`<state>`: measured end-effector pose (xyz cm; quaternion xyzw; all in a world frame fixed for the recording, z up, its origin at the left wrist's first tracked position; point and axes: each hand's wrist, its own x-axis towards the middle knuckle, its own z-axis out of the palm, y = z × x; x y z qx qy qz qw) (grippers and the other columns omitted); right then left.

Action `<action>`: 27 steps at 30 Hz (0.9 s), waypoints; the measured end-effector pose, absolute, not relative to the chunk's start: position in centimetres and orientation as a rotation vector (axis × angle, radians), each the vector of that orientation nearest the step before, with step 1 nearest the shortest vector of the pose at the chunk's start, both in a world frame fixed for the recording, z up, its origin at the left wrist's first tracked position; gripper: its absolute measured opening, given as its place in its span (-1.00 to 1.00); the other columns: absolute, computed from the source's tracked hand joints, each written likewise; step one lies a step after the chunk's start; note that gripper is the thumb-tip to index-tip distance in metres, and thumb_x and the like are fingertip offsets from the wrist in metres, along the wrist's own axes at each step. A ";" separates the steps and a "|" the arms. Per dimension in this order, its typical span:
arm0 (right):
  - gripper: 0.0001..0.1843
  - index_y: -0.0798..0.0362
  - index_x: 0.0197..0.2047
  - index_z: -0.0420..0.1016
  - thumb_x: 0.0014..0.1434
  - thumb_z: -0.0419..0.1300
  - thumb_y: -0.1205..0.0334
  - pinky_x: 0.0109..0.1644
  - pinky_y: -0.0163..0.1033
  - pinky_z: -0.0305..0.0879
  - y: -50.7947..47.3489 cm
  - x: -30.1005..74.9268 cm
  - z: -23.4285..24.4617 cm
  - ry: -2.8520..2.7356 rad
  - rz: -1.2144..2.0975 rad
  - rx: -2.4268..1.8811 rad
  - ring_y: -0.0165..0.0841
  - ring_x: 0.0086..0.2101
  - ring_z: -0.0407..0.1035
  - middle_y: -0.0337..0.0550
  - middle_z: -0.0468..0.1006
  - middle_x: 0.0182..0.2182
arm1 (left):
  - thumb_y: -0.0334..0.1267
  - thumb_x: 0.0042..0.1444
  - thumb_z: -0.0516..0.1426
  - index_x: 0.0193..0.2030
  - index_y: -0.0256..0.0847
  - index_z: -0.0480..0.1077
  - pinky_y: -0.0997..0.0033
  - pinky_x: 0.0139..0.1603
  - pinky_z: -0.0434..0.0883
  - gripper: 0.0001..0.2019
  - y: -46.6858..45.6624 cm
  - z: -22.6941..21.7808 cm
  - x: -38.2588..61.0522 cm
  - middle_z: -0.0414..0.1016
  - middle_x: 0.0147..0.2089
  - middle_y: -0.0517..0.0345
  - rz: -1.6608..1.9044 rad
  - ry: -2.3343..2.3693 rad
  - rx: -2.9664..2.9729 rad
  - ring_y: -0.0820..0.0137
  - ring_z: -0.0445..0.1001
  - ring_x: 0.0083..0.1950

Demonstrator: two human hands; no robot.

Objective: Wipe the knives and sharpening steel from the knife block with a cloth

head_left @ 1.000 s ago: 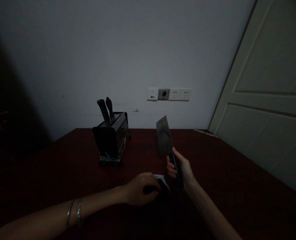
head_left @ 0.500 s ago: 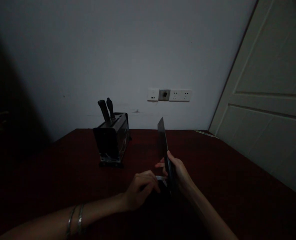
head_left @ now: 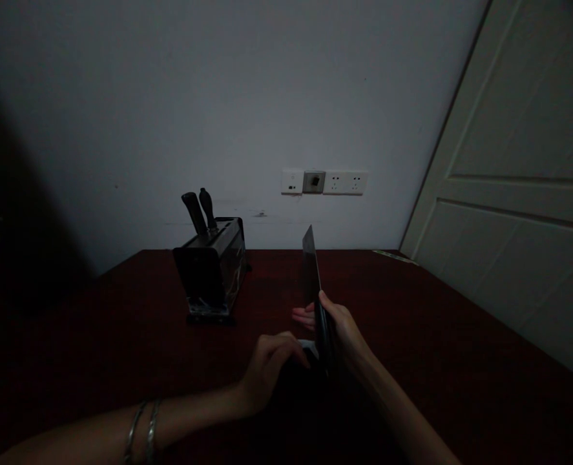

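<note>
My right hand (head_left: 337, 326) grips the dark handle of a cleaver (head_left: 310, 268), whose wide blade stands edge-on and points away from me above the table. My left hand (head_left: 271, 365) hovers just left of it with fingers curled and pinched on a small white cloth (head_left: 310, 349) that lies on the dark red table (head_left: 412, 323). Two bracelets circle my left wrist. The room is dim and the cloth's dark part is hard to make out.
A black and steel knife block (head_left: 211, 271) with two dark handles sticking out stands at the back left of the table. Wall sockets (head_left: 322, 182) sit on the white wall behind. A pale door (head_left: 519, 194) fills the right side.
The cleaver has turned from showing its flat face to standing edge-on. My left hand has lifted off the cloth and now pinches it with raised fingers.
</note>
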<state>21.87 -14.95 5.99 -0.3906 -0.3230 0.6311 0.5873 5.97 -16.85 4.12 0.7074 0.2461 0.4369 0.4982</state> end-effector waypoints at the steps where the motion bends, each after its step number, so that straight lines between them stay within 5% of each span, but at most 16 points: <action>1: -0.59 0.17 -0.57 0.42 0.02 0.21 -0.05 -0.07 -0.09 0.36 -14.9 21.9 6.0 -0.759 1.458 -0.902 -0.16 -0.30 0.51 0.11 0.61 -0.42 | -0.18 0.19 -0.09 -0.51 -0.30 0.46 0.33 -0.23 0.31 -0.59 -16.6 4.1 6.2 0.47 -0.43 0.01 1.046 0.660 1.599 0.31 0.42 -0.32; 8: -0.58 0.19 -0.50 0.48 0.03 0.20 -0.06 -0.19 -0.20 0.40 -14.5 21.9 5.4 -0.709 1.418 -0.919 -0.21 -0.30 0.51 0.12 0.61 -0.36 | -0.23 0.12 -0.13 -0.38 -0.41 0.39 0.32 -0.19 0.36 -0.65 -14.1 4.4 8.1 0.50 -0.39 -0.09 0.871 0.872 0.715 0.30 0.49 -0.33; 16: -0.54 0.19 -0.49 0.52 -0.04 0.23 -0.12 -0.23 -0.21 0.41 -14.6 21.7 5.3 -0.768 1.363 -0.934 -0.23 -0.34 0.50 0.08 0.61 -0.40 | -0.22 0.13 -0.10 -0.47 -0.36 0.34 0.45 -0.37 0.29 -0.68 -13.5 5.2 10.1 0.39 -0.56 0.08 0.695 0.921 0.678 0.44 0.38 -0.54; 27: -0.55 0.18 -0.48 0.51 -0.01 0.18 -0.11 -0.56 -0.33 0.34 -14.5 21.6 5.0 -0.785 1.418 -0.970 -0.37 -0.60 0.43 -0.08 0.55 -0.58 | -0.09 0.08 -0.02 -0.51 -0.32 0.33 0.42 -0.32 0.33 -0.67 -13.4 5.6 10.7 0.39 -0.54 0.08 0.644 0.854 0.693 0.41 0.41 -0.50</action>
